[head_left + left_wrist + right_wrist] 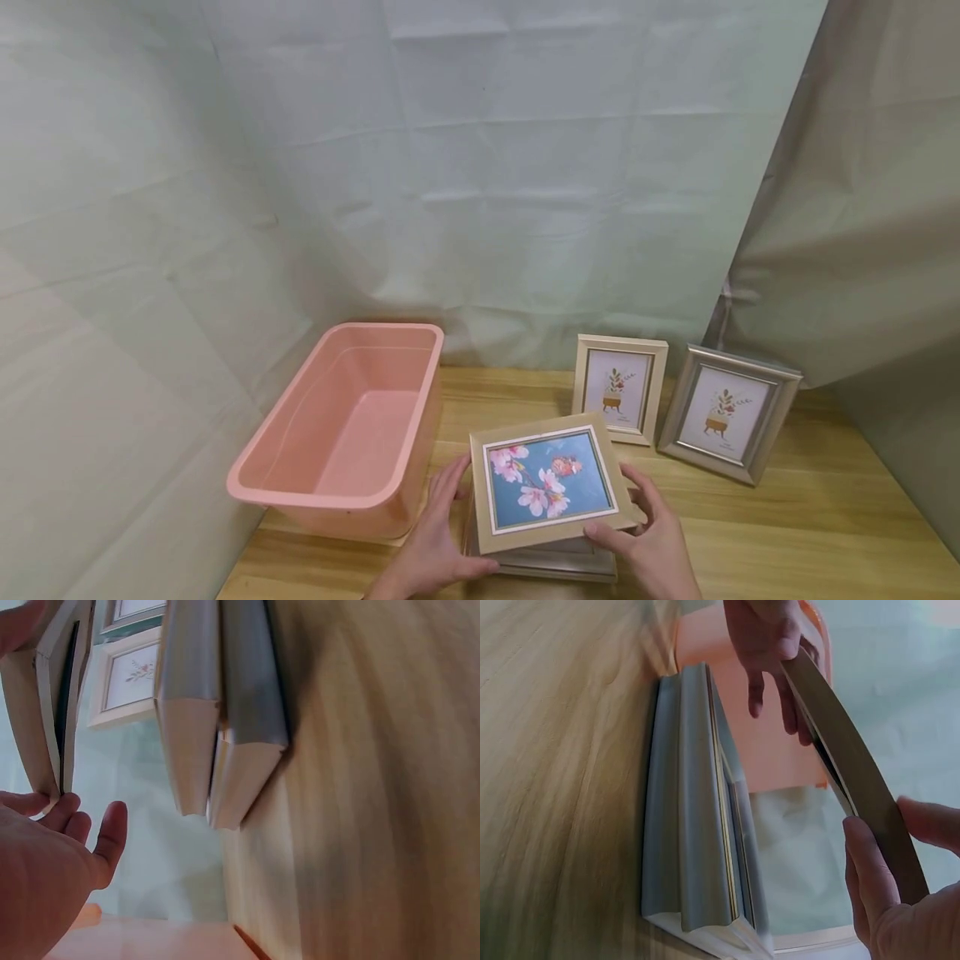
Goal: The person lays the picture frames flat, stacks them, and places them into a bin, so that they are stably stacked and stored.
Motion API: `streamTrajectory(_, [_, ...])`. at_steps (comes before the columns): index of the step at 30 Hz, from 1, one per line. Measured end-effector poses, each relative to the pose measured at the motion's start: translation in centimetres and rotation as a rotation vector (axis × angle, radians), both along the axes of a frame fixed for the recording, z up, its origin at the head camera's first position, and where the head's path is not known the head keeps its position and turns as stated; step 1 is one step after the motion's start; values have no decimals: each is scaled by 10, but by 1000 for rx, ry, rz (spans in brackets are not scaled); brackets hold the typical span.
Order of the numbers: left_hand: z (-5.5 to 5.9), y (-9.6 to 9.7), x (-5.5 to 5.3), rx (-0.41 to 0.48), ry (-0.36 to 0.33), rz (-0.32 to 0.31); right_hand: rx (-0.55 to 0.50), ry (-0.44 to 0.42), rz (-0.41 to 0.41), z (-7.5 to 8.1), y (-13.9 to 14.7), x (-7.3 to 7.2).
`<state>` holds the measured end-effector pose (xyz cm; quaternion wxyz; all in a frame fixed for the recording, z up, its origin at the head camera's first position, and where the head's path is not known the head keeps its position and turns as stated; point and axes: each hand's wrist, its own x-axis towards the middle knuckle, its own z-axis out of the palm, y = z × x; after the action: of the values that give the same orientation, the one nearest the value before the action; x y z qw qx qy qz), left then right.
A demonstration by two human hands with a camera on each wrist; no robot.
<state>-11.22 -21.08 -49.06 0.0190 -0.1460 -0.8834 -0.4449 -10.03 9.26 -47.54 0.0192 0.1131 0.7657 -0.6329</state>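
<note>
Both hands hold a cream picture frame [551, 482] with pink blossoms on a blue ground, face up and slightly turned. My left hand [438, 533] grips its left side, thumb at the near corner. At the right end, my right hand [654, 537] pinches the edge between thumb and fingers. Two silver picture frames [555, 564] lie stacked below, largely covered by the held one in the head view. From the right wrist view, a gap shows between the held frame [862, 780] and that stack [694, 802].
A pink plastic bin [408, 492] stands to the left, with nothing inside. Behind on the right, a cream frame [656, 379] and a silver frame [776, 408] stand upright with plant prints. Pale cloth [510, 208] hangs behind the wooden table [810, 550].
</note>
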Motion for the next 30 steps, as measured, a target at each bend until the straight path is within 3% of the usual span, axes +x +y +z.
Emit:
streamTrajectory(5, [-1,0,-1,-15,-32,9,-13,15,31,-4,0,4])
streamTrajectory(12, [-6,-3,-1,-38,-16,-16,16,7,40,-13,-1,7])
streamTrajectory(25, [-15,-8,-1,-54,-30,-68,247,8,55,-29,-4,9])
streamTrajectory(30, [-17,-10,-2,-53,-70,-104,357,58,59,-37,-5,12])
